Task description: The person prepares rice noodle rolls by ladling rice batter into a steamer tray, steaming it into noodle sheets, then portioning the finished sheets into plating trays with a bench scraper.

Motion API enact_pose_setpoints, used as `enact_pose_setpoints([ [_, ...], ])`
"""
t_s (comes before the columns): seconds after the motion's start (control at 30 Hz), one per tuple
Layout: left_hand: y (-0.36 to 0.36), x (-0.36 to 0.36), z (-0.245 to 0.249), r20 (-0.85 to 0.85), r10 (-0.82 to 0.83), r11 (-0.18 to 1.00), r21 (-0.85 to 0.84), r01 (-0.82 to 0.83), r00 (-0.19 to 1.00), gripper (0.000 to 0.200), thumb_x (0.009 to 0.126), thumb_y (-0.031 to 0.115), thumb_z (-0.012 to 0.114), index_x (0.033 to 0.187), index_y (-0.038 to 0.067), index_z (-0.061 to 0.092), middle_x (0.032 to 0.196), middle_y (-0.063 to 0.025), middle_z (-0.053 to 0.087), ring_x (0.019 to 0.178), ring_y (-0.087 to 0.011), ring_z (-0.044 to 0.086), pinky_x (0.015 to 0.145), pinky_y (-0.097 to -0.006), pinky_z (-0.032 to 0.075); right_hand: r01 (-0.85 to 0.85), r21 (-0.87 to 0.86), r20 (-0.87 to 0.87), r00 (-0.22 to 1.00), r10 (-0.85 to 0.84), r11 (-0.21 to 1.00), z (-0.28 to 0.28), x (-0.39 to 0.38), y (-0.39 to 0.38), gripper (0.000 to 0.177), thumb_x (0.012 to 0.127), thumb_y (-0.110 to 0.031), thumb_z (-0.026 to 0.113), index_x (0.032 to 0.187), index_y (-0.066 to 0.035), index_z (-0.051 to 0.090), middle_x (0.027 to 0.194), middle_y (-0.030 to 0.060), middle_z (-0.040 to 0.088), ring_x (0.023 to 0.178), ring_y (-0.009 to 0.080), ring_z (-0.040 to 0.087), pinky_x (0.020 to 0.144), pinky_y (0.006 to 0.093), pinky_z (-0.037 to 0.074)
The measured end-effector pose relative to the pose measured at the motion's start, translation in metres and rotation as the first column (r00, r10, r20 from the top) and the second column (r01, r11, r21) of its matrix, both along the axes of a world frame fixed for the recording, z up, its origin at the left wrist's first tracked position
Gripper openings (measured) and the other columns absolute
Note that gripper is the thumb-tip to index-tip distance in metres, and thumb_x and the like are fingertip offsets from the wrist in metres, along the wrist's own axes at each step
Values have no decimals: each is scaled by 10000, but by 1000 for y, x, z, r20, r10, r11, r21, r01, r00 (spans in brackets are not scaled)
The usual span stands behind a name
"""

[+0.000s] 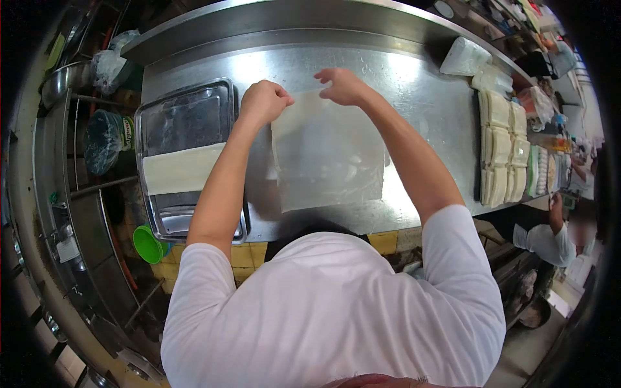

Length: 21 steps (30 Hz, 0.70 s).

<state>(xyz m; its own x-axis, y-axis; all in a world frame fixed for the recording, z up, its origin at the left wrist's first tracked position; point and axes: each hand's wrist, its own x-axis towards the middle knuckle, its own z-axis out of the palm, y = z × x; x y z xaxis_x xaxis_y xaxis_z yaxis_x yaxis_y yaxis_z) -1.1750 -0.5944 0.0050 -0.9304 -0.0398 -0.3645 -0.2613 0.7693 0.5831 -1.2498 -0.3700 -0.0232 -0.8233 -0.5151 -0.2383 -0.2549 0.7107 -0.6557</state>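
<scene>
A translucent plastic sheet (330, 158) lies spread on the steel table in front of me. At its far left corner, my left hand (264, 102) is closed in a pinch on the sheet's edge. My right hand (341, 86) hovers by the far edge with thumb and fingers apart and nothing visible between them. To the left, a metal tray (187, 119) holds a flat pale slab (183, 169), which looks like dough, across its nearer half; my left forearm passes over the tray's right side.
Wrapped pale blocks (498, 149) stand in rows at the table's right end, with a plastic-wrapped roll (464, 57) behind them. A raised steel ledge (278, 22) runs along the back. A green bucket (149, 244) is below left. Another person (550, 239) is at the far right.
</scene>
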Motion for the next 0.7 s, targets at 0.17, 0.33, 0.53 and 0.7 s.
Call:
enact_pose_setpoints([
  [0.17,-3,1,5,-48,-15,1000,13,15,999,244,789,269,803,924,67,787,873,-129,753,806,-255,717,777,-366,548,-296,264,430,888,163,918,-5,-29,-28,385,739,-97,676,1115,-15,702,849,146,710,755,276,684,665,383,549],
  [0.33,-11,-9,0,-1,6,1000,21,-6,1000,217,799,269,788,919,88,788,895,-128,754,856,-271,714,823,-380,544,-395,513,464,875,141,762,-6,-45,21,276,716,-65,673,979,-16,737,740,141,673,596,263,635,561,390,521],
  [0.53,-17,-28,-32,73,4,1000,-23,-3,997,247,809,298,795,946,93,785,952,-131,754,908,-265,712,850,-374,542,-302,574,179,953,243,761,-20,-38,99,206,741,-63,664,926,-67,755,866,166,727,814,323,702,712,433,550],
  [0.7,-16,-30,-45,81,-22,999,-41,25,996,260,805,312,805,951,98,787,958,-126,756,906,-261,713,848,-369,544,-127,463,-6,989,146,877,-19,-19,117,145,774,-64,623,866,-67,736,886,171,721,870,360,684,760,442,547],
])
